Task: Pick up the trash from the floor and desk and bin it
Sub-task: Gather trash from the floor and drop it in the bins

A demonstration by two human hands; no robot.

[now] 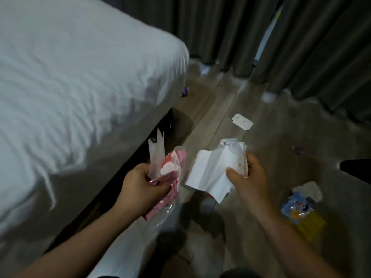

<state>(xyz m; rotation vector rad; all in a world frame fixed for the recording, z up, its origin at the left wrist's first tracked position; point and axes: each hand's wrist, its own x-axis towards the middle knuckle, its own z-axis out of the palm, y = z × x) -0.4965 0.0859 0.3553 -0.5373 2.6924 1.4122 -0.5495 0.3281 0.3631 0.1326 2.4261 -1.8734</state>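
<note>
Left hand (140, 187) grip pinches one pink-and-white wrapper bundle (168, 173); right hand (249, 177) grip pinches one white paper wad (212, 171). Floor (230, 227): one white blister pack (242, 121) far, one blue-yellow packet (297, 211) right. Bed (80, 77) left.

Left hand (143, 189) and right hand (248, 177) forward, fingers (233, 171) clenched.

Your left hand (144, 189) and right hand (249, 177) are bare, with no gloves, rings or watch showing. Both of your forearms are uncovered to the bottom edge of the view, with no sleeve visible on either.
</note>
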